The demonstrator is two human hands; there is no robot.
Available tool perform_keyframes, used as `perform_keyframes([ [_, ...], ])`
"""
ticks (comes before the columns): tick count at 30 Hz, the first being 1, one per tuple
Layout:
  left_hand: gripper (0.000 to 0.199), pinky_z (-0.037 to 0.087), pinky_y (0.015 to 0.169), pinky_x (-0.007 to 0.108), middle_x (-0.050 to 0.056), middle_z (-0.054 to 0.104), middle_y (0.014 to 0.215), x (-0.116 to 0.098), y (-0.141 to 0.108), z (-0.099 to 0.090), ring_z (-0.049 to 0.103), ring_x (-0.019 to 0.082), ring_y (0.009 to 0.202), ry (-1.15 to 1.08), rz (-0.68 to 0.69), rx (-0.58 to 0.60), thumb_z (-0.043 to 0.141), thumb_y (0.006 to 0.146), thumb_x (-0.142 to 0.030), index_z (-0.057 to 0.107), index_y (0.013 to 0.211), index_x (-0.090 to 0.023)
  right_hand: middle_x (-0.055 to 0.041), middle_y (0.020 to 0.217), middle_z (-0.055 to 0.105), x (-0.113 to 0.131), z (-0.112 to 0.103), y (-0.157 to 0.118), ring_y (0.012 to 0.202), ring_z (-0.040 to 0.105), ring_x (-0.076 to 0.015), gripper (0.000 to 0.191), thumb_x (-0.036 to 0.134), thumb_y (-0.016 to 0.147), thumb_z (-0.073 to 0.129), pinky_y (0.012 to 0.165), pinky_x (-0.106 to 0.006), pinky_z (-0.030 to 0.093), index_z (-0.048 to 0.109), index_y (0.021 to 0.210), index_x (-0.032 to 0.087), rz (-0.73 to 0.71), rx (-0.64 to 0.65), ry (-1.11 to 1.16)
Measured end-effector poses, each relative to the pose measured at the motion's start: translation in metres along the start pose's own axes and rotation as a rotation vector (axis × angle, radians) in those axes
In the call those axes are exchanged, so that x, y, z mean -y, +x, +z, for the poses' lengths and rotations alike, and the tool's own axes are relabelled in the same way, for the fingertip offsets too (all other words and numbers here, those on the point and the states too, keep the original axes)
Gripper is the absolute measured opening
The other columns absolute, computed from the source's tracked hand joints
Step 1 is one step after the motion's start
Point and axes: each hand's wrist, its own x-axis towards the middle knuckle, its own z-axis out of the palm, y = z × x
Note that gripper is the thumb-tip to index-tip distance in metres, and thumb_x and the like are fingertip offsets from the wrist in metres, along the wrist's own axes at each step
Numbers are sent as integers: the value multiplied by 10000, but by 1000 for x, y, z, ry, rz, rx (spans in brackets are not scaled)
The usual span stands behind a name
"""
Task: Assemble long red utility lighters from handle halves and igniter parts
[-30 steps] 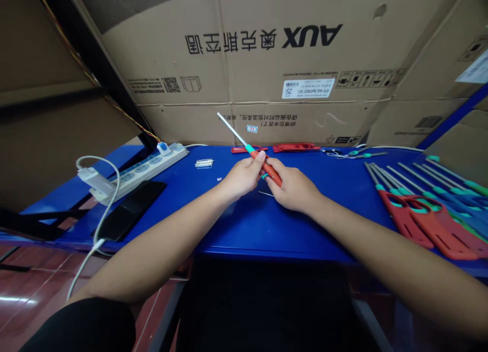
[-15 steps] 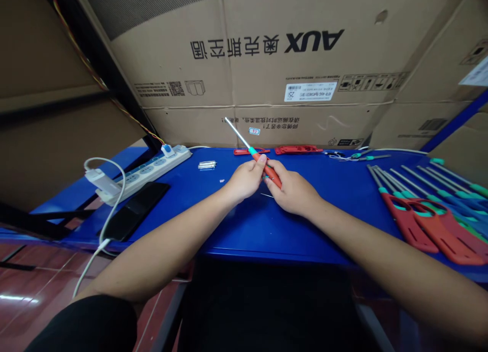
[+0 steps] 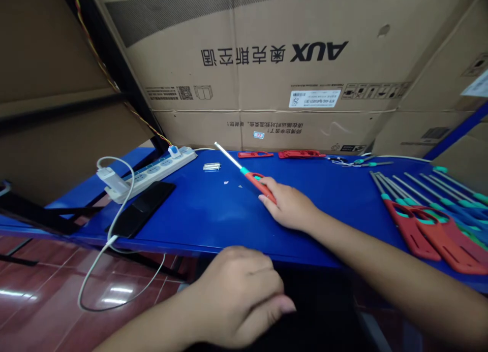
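Right hand [image 3: 290, 205] grips a stick lighter [image 3: 259, 184] over a blue table [image 3: 190, 212]

The right hand rests low over the tabletop, its fingers closed around the lighter's red handle. The lighter lies tilted, with its teal collar and long metal tube [image 3: 229, 156] pointing up and to the left, away from the hand and toward the far side of the table.

The left hand [image 3: 236, 286] is off the table, below its near edge, with its fingers curled and its thumb pointing right. Nothing shows in it, but the curled fingers hide the palm, so it cannot be told whether it holds anything.

Two red plastic pieces [image 3: 255, 154] lie along the back edge, in front of a large cardboard box [image 3: 267, 128]. A small metal part [image 3: 211, 166] and a few tiny bits [image 3: 226, 182] sit near the lighter's tip. To the left are a white power strip [image 3: 152, 171] and a black phone [image 3: 141, 210], with a white cable [image 3: 110, 235] trailing over the table edge toward the red tiled floor [image 3: 38, 276]. More stick lighters [image 3: 409, 230] lie side by side at the right end of the table.
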Motion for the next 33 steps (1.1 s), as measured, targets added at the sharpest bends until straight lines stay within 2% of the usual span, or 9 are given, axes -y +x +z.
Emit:
perform_keyframes([
  [3,181,425,729,311,30,648,833,27,-2,-3,556,170,776,99,-175,-173,509,982,-271,623,874,-180,-100,1187,671,12,12,-5,826,668,-233,477,371,976,446,584,-295,387,429,1443,276,-71,48,-71],
  [6,163,443,896,363,53,663,1024,56,-2,-9,573,206,968,216,-351,-272,519,989,-293,649,1010,-198,-102,1168,665,20,19,-10,785,668,-240,491,383,977,437,570,-311,403,434,1460,293,-143,80,-140],
  [8,236,443,948,395,78,647,1143,72,-3,-10,558,234,1059,318,-427,-262,501,1000,-324,646,1140,-202,-111,1137,669,22,21,-12,792,668,-249,509,390,988,424,580,-326,431,411,1480,261,-194,83,-201],
  [12,430,416,997,477,57,590,1388,92,-7,-7,514,282,1200,461,-473,-125,466,1022,-344,476,1448,-285,-120,1113,662,20,17,-14,874,659,-259,445,371,998,422,657,-357,484,494,1403,201,-307,100,-241],
  [16,360,442,906,436,16,680,1221,97,-11,-7,568,245,1072,427,-555,-79,442,1033,-298,569,1368,-331,-114,1126,681,9,2,-5,969,642,-255,488,462,968,513,793,-389,495,544,1384,209,-416,170,-76],
  [19,324,439,872,423,32,669,1151,98,-14,-11,566,237,1024,398,-605,-99,458,1021,-286,638,1289,-306,-53,1106,721,-1,-5,18,1023,644,-204,309,368,986,524,917,-373,456,682,1232,268,-366,143,21],
  [22,337,437,872,425,56,643,1152,98,-16,-12,556,236,1016,371,-619,-118,424,1021,-259,647,1273,-261,-76,1085,728,-8,-1,50,987,654,-197,277,261,978,522,864,-329,458,750,1127,212,-288,110,-21],
  [26,322,439,899,420,69,640,1137,97,-16,-12,552,231,1011,315,-619,-138,417,1004,-222,665,1210,-209,-70,1107,714,-8,13,83,1015,641,-209,315,268,948,575,863,-326,430,717,1230,260,-289,124,-82],
  [33,307,443,897,410,60,647,1088,96,-16,-12,556,226,995,292,-617,-156,431,994,-225,674,1181,-217,-48,1098,721,-9,26,96,1000,646,-198,256,281,930,602,838,-296,433,770,1123,277,-265,120,-107],
])
